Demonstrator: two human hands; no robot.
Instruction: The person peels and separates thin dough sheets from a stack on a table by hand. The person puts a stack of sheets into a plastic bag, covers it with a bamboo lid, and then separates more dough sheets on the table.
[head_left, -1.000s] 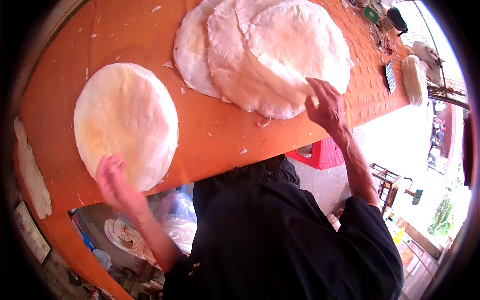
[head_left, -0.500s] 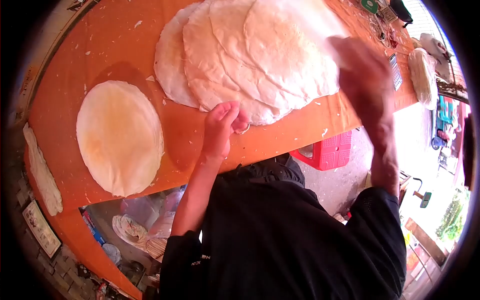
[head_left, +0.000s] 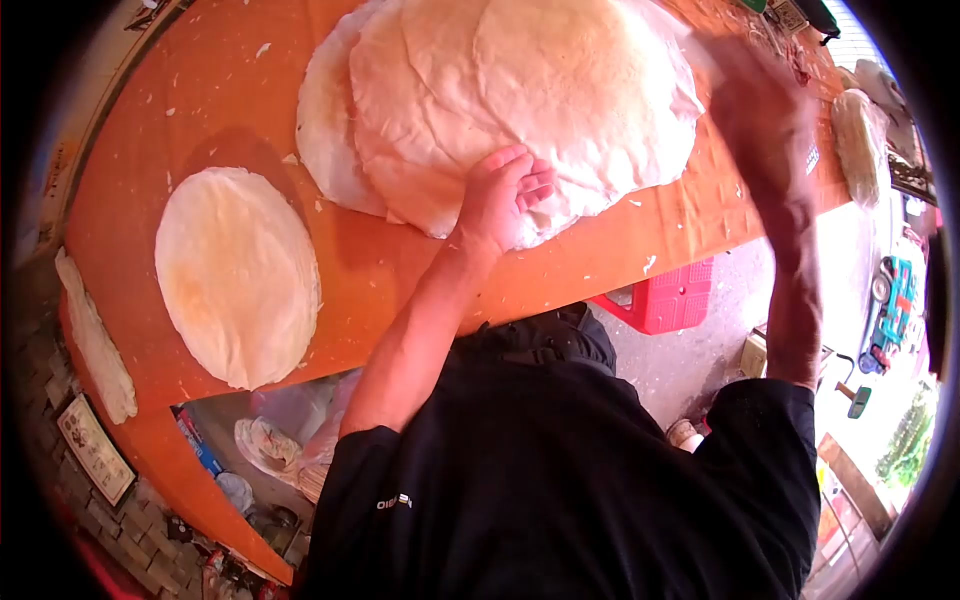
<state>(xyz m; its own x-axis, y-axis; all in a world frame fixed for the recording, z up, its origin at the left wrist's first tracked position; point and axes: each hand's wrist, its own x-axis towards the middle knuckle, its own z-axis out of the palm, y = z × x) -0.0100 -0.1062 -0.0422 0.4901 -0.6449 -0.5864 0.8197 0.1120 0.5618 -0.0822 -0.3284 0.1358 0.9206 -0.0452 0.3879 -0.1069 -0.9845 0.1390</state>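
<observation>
A large overlapping pile of thin, round, pale flatbread sheets [head_left: 590, 90] lies on the orange-covered table [head_left: 375, 290]. Over the pile's near edge is my left hand [head_left: 508, 195], its fingers loosely curled with gaps between them and nothing visible in them. Beyond the pile's right edge, my right hand [head_left: 762, 110] is smeared by motion. A pale sheet edge shows close to its fingers, but I cannot make out whether they grip it. To the left of the pile, a single oval sheet [head_left: 238, 280] lies flat.
A folded pale strip [head_left: 97, 345] lies along the table's left edge. Small white flakes are scattered over the cover. At the far right sits a clear plastic bag [head_left: 860, 145]. Under the near edge stands a red plastic stool [head_left: 672, 300], with bags [head_left: 270, 445] to its left.
My left hand has moved right and farther in over the pile. My right hand has shifted slightly right. The top sheet now covers more of the pile's right side.
</observation>
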